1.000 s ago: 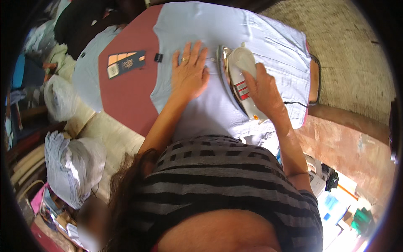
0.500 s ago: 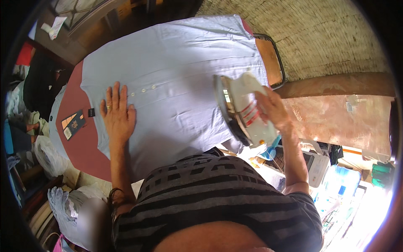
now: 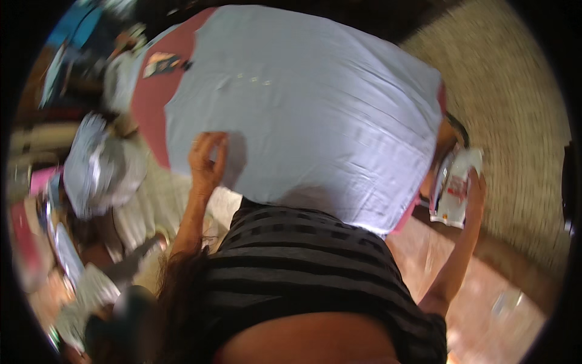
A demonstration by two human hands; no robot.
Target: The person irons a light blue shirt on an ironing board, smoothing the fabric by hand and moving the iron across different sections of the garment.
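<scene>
A light blue-grey shirt [image 3: 309, 109] lies spread over an ironing board with a maroon cover [image 3: 150, 109]. Small buttons run along its far left part, and a dark tag [image 3: 160, 65] with an orange patch rests at the neck end. Over the near left edge of the cloth hangs my left hand [image 3: 208, 159], fingers loosely bent and apart, holding nothing; its shadow falls beside it. Off the board's right end, my right hand [image 3: 477, 191] is closed around the handle of a white clothes iron [image 3: 454, 185] with red markings. The iron is tilted, and its sole is mostly hidden.
Part of a dark metal frame [image 3: 458, 128] shows at the board's right end. Plastic bags holding pale cloth [image 3: 97, 176] sit at the left, among blurred clutter. A reddish floor strip [image 3: 418, 249] and a woven-looking pale surface [image 3: 509, 109] lie to the right.
My right hand has carried the iron off the shirt, past the board's right end. My left hand has lifted from flat near the collar and moved to the near edge. The view has turned.
</scene>
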